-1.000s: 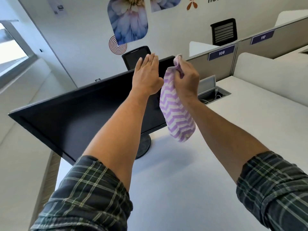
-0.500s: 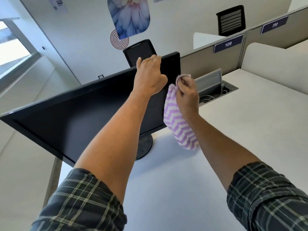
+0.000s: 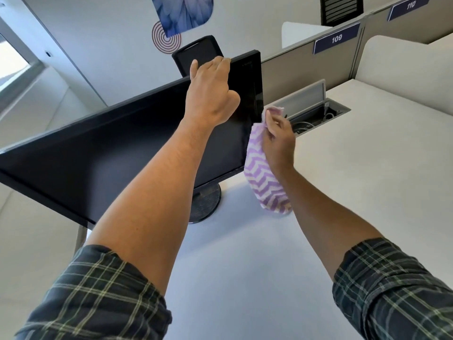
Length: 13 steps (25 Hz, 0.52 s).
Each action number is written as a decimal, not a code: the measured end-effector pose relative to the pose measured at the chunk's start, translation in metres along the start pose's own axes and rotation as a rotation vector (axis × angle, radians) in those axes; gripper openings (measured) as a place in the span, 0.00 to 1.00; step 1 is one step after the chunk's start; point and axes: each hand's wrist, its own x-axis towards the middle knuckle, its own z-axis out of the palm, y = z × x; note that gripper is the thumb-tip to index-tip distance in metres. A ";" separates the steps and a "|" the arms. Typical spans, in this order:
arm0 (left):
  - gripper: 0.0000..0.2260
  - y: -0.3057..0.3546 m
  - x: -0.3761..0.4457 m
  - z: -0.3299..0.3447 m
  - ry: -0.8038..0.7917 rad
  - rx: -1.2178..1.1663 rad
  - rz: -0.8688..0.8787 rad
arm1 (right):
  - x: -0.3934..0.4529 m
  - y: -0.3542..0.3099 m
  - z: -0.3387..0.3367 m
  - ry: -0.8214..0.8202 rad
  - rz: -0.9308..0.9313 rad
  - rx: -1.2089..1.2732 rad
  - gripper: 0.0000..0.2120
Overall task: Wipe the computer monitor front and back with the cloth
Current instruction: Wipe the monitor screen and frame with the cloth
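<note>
One monitor stands on the white desk on a round base, screen dark and facing the camera. The left hand grips its top edge near the right corner, fingers curled over the rim, thumb on the screen side. One cloth, purple and white zigzag, hangs from the right hand, which pinches its upper end just beside the monitor's right edge; contact between cloth and bezel cannot be confirmed. Also noted: one open cable box, two numbered partition labels, 109 and 110.
</note>
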 end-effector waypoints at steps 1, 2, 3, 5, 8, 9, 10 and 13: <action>0.31 -0.001 0.001 0.002 0.007 0.001 0.011 | -0.001 -0.004 0.005 -0.038 0.027 0.002 0.16; 0.31 -0.002 0.002 0.004 0.009 -0.001 0.018 | -0.004 -0.004 0.010 -0.079 0.085 0.006 0.15; 0.33 -0.002 0.003 0.005 0.008 -0.001 0.024 | -0.009 0.001 0.013 -0.111 0.170 0.013 0.14; 0.34 -0.003 0.004 0.006 0.011 0.005 0.042 | -0.026 0.017 0.015 -0.165 0.373 0.037 0.13; 0.34 -0.006 0.005 0.007 0.013 0.008 0.059 | -0.047 0.046 0.017 -0.309 0.501 -0.082 0.11; 0.34 -0.006 0.005 0.007 0.013 0.006 0.061 | -0.049 0.051 0.015 -0.384 0.505 -0.149 0.11; 0.34 -0.006 0.005 0.007 0.012 0.004 0.063 | -0.048 0.054 0.012 -0.435 0.519 -0.205 0.11; 0.34 -0.008 0.006 0.007 0.013 0.008 0.067 | -0.041 0.047 0.004 -0.285 0.628 -0.154 0.13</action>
